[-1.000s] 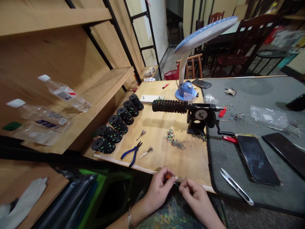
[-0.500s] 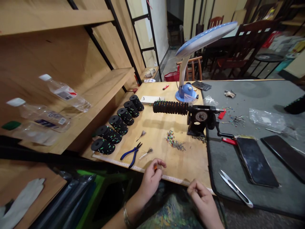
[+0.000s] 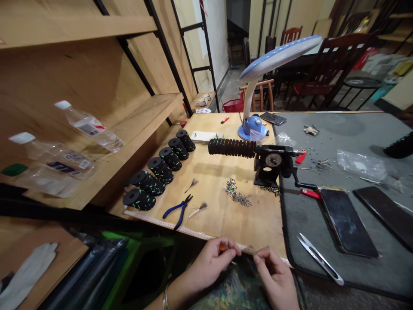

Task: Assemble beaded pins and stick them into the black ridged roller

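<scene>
Small orange piece [image 3: 222,248] sits pinched in the left hand [image 3: 209,263], just over the edge of the plywood bench [image 3: 254,228] with its flat measuring tape [image 3: 167,222]; the right hand [image 3: 275,273] curls narrowly beside it, fingertips together, anything held too fine to tell.

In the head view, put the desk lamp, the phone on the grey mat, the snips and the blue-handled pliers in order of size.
1. Desk lamp
2. Phone
3. Snips and pliers: these look alike in size, and the snips lie nearer the camera, so I can't rank them.
</scene>
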